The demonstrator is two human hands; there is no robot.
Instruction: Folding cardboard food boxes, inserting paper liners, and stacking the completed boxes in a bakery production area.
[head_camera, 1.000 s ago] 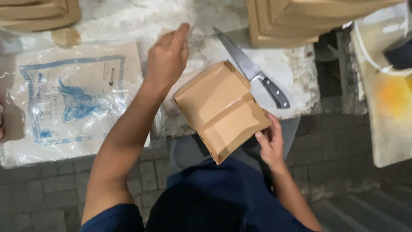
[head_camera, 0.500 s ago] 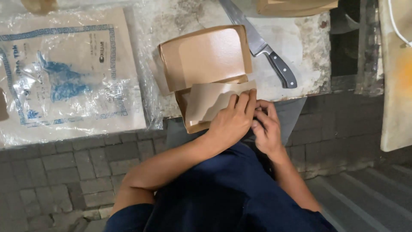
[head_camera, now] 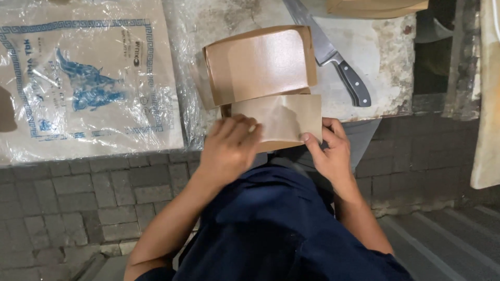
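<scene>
While the person looks straight down, both hands are busy with a brown cardboard box [head_camera: 260,65] that sits at the near edge of a stone counter [head_camera: 385,57]. The box is open — its lid stands up behind, and you can see the pale inside of it. A sheet of brown paper [head_camera: 284,117] lies over the front half of the box, just below the lid. The left hand [head_camera: 229,148] lies flat on the left end of the paper, with its fingers [head_camera: 237,127] bent and pressing down on it. The right hand [head_camera: 328,151] grips the right side of the box, and its thumb [head_camera: 311,141] rests on the bottom right corner of the paper. So the two hands are apart, one at each end, and both are touching the paper and the box. A big kitchen knife [head_camera: 333,57] with a black handle lies on the counter just to the right of the box, close to it but not touching (the tip runs out of the top of the picture). To the left, a large plastic bag [head_camera: 88,78] with blue printing lies flat, with shiny clear wrap over it. At the top right, the edge of another cardboard thing [head_camera: 375,6] peeks in. Below the counter there is a dark brick wall [head_camera: 78,198]. The person wears a dark blue shirt [head_camera: 281,229], which fills the bottom middle of the view.
</scene>
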